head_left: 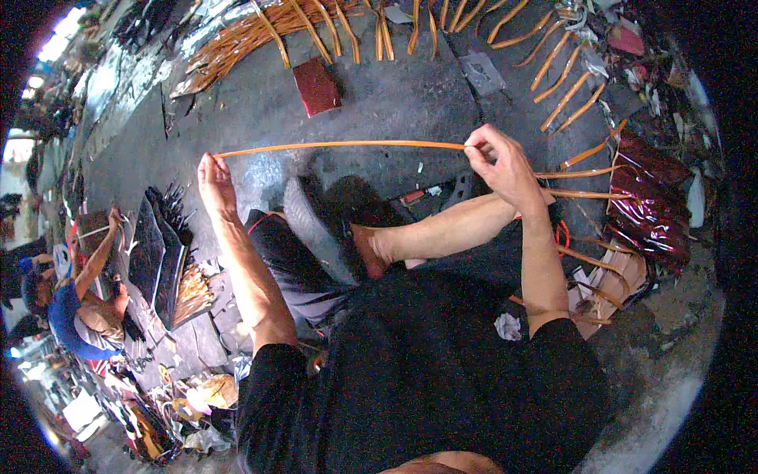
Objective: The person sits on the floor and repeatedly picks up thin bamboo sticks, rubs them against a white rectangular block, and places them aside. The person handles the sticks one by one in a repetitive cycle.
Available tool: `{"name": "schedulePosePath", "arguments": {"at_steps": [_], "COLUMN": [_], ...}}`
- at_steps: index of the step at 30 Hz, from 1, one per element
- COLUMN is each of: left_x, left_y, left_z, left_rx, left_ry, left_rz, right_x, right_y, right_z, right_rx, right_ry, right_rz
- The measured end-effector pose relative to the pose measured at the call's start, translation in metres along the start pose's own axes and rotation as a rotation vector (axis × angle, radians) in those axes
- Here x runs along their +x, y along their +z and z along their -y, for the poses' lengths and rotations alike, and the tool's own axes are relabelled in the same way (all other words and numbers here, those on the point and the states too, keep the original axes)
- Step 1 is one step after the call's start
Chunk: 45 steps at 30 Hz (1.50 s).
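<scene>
A long, narrow, glossy orange-brown strip [339,144] stretches between my two hands above the grey floor, bowed slightly upward along its middle. My left hand [215,186] pinches its left end between thumb and fingers. At the other end, my right hand [499,162] is closed on the strip in a fingertip pinch. Several similar strips [564,103] lie spaced out in an arc across the far and right floor. A dense bundle of brown strips [237,47] lies at the far left.
A dark red rectangular piece [317,87] lies ahead; a glossy dark red sheet [651,197] lies right. By my bare foot [369,251] is a red-handled tool [414,196]. A black folded stack [158,257] stands left, near a person in blue [83,316].
</scene>
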State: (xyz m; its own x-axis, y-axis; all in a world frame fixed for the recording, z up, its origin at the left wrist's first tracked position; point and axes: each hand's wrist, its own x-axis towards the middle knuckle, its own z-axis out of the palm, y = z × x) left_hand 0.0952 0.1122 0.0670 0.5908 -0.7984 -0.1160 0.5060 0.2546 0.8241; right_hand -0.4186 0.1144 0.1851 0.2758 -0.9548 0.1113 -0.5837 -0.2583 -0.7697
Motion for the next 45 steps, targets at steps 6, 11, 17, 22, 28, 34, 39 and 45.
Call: {"name": "schedulePosePath", "arguments": {"at_steps": [6,11,17,22,28,34,39,45], "left_x": [-0.005,-0.008,0.03,-0.057,-0.119,-0.101,-0.131,-0.151], "left_y": [0.001,0.017,-0.044,0.111,0.189,0.134,0.137,0.14], "left_z": [0.016,0.033,0.07,0.017,-0.064,-0.1,-0.06,-0.021], "left_rx": [-0.012,0.171,0.277,0.808,0.836,0.296,0.08,0.175], "left_ry": [-0.01,-0.115,-0.082,0.424,0.51,0.475,0.056,0.156], "left_rz": [0.106,0.07,0.374,0.36,0.53,0.398,0.436,0.631], "right_x": [0.0,-0.006,0.006,0.01,0.073,0.069,0.039,0.03], "right_y": [-0.017,-0.024,-0.029,0.014,0.099,0.085,0.081,0.079], "right_z": [-0.004,-0.035,-0.054,-0.003,0.065,0.093,0.114,0.108], "right_rx": [-0.181,-0.007,-0.208,0.074,-0.086,0.434,0.153,-0.016], "right_ry": [-0.09,0.089,-0.011,-0.083,-0.464,-0.319,-0.495,-0.556], "right_rz": [-0.182,-0.169,0.016,-0.001,-0.154,0.317,-0.038,-0.094]}}
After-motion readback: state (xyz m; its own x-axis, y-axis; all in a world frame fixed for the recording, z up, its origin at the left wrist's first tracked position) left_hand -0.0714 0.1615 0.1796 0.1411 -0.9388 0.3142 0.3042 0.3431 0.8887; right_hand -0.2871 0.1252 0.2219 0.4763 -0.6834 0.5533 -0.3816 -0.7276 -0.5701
